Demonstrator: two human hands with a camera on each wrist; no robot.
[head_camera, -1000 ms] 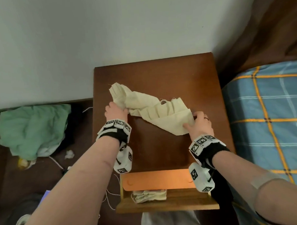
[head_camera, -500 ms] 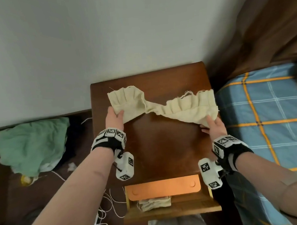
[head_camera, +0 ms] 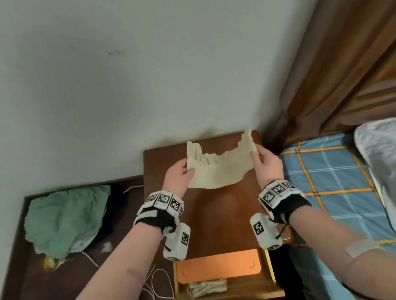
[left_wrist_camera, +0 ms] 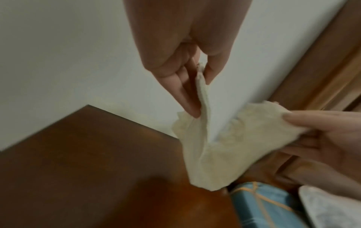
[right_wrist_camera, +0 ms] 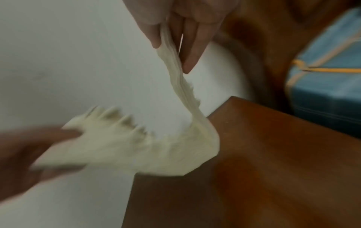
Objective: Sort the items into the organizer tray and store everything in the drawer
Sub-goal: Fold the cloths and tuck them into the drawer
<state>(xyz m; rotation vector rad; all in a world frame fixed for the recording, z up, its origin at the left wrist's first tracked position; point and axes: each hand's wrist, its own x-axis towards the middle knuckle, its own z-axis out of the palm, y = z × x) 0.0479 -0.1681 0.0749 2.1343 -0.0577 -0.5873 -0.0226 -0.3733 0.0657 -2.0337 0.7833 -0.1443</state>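
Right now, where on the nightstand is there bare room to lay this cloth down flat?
The nightstand top is bare wood between the wall and the open drawer, below the cream cloth that the left hand and right hand hold. The drawer is crowded: an orange tray and folded cloths.

Two hands [head_camera: 180,173] [head_camera: 267,163], one held cream cloth [head_camera: 220,169], perhaps one folded cloth [head_camera: 207,287] in drawer [head_camera: 226,297].

No readable text, label, brand or number is shown in any view. Only black-and-white square coded markers are seen, printed on the white wrist bands [head_camera: 164,199] and on the white camera housings [head_camera: 177,241] worn below both wrists; no letters or digits can be made out on them.
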